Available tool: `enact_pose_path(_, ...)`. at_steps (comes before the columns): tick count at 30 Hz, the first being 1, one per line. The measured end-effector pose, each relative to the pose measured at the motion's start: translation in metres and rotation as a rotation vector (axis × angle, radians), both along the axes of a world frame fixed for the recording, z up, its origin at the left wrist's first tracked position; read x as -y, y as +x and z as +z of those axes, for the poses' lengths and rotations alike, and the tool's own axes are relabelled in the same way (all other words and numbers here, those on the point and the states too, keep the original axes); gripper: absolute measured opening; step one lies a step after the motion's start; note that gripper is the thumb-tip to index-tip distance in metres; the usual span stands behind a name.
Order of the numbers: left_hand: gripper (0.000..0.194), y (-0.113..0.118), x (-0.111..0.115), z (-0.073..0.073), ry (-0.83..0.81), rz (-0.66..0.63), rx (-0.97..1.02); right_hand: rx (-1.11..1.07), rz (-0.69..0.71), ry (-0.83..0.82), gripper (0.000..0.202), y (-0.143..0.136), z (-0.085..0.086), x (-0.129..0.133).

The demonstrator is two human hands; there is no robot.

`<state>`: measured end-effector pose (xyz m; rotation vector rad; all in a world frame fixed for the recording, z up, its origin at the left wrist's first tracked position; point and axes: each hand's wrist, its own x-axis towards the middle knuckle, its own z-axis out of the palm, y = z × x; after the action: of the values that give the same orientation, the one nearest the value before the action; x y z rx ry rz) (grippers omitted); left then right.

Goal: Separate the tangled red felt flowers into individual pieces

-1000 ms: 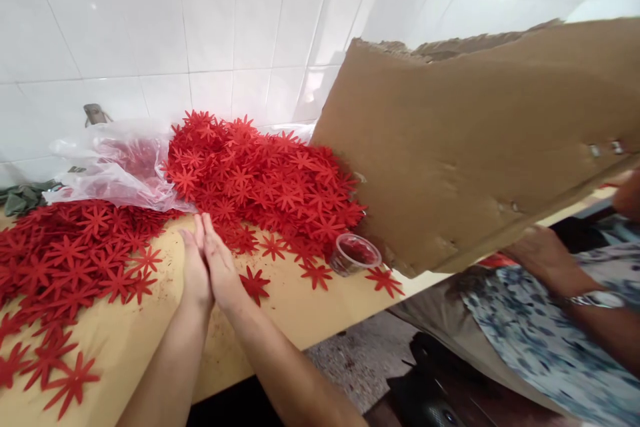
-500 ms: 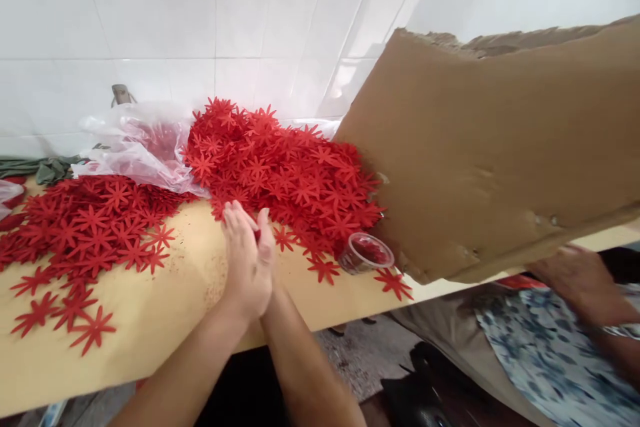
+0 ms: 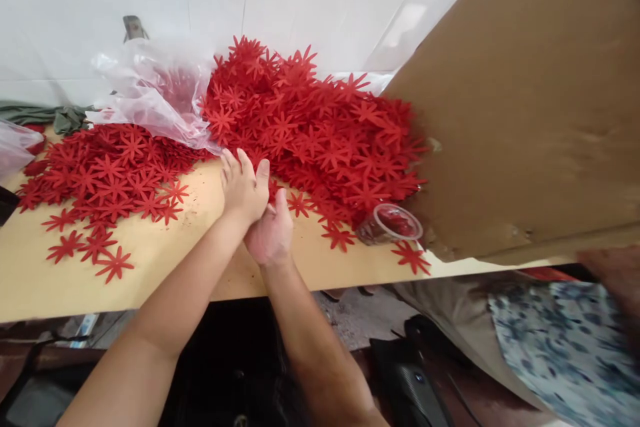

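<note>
My left hand (image 3: 245,190) lies across my right hand (image 3: 271,233) above the table's front half, its fingers stretched out and slightly apart. Palm up, my right hand shows its thumb and the heel of the palm; its other fingers are hidden behind the left. A bit of red shows beside the thumbs, and I cannot tell whether it is held or lies behind. Past my fingertips rises a large heap of red flower-shaped cutouts (image 3: 310,127). To the left spreads a second, lower pile of the same red flower cutouts (image 3: 107,177).
A clear plastic cup (image 3: 393,223) with red contents leans at the big heap's right end. Beyond it a large cardboard sheet (image 3: 530,113) stands over the table (image 3: 215,280). A clear plastic bag (image 3: 155,103) lies between the piles. At right, another person's hand (image 3: 613,280) is near the cardboard.
My palms were pressed together upright; now they have slid apart, the left over the right, with the right palm turned up. The view has shifted, and the cardboard looks nearer.
</note>
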<state>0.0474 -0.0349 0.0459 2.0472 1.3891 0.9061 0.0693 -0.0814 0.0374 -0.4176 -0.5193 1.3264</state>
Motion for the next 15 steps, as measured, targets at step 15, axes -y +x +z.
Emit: enact_pose_path(15, 0.068, -0.011, 0.035, -0.009, 0.205, -0.214, -0.045, -0.093, -0.129, -0.244, 0.033, 0.015, -0.009, 0.002)
